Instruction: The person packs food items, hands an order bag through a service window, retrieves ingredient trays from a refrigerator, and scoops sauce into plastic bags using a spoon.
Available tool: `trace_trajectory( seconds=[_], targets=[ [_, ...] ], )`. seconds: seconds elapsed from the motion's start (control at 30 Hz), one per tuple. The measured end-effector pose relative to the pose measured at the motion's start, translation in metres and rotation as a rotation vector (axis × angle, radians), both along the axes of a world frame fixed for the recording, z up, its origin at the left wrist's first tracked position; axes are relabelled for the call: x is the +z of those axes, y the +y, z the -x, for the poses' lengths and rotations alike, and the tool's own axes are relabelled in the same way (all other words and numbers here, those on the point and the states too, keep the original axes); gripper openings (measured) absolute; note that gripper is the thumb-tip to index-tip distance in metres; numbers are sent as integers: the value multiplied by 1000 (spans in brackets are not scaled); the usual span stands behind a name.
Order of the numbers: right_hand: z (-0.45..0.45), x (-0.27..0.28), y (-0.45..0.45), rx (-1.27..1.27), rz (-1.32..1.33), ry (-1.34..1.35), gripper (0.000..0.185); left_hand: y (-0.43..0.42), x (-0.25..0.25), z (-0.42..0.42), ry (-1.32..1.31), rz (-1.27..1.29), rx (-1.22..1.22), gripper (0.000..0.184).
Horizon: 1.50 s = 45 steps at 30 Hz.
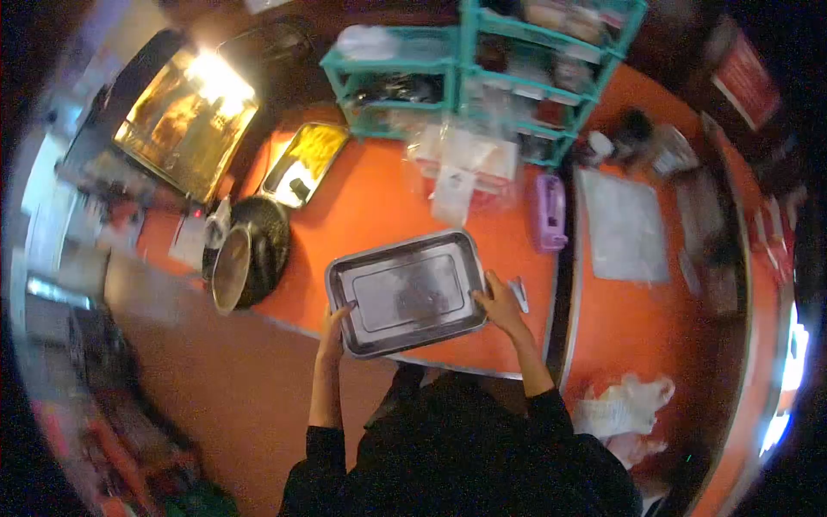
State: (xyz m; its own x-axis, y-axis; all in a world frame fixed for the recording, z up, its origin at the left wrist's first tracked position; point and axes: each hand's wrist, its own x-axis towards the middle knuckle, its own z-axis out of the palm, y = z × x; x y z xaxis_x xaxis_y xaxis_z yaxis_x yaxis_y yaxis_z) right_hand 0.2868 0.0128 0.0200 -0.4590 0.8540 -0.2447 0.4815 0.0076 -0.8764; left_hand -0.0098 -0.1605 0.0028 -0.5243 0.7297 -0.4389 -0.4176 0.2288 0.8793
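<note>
A rectangular metal tray is held in front of me, over the front edge of the orange counter, tilted a little with its right side farther off. My left hand grips its left rim, thumb over the inner edge. On the opposite rim my right hand has its thumb inside and its fingers outside. No food shows in the tray, only a dull reflection on its bottom. Just right of my right hand lies a small pale object that I cannot make out.
Behind on the counter stands another metal tray with yellow food, near a lit display case. Dark pots are at left. Teal shelves, plastic bags and a purple holder stand at the back.
</note>
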Motion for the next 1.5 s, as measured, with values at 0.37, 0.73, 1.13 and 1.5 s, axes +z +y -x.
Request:
trace_trajectory(
  seconds=[0.37,0.73,1.13,1.5],
  targets=[
    [216,81,-121,289,-861,183,32,-206,43,0,-71,-328,758,65],
    [462,66,-499,1125,-668,721,42,-514,19,121,976,89,1305,43],
    [916,-25,-575,1058,264,495,43,-700,4,517,911,-7,1035,42],
    [1274,-55,-810,1322,845,115,40,-818,8,797,167,-313,1823,63]
  ],
)
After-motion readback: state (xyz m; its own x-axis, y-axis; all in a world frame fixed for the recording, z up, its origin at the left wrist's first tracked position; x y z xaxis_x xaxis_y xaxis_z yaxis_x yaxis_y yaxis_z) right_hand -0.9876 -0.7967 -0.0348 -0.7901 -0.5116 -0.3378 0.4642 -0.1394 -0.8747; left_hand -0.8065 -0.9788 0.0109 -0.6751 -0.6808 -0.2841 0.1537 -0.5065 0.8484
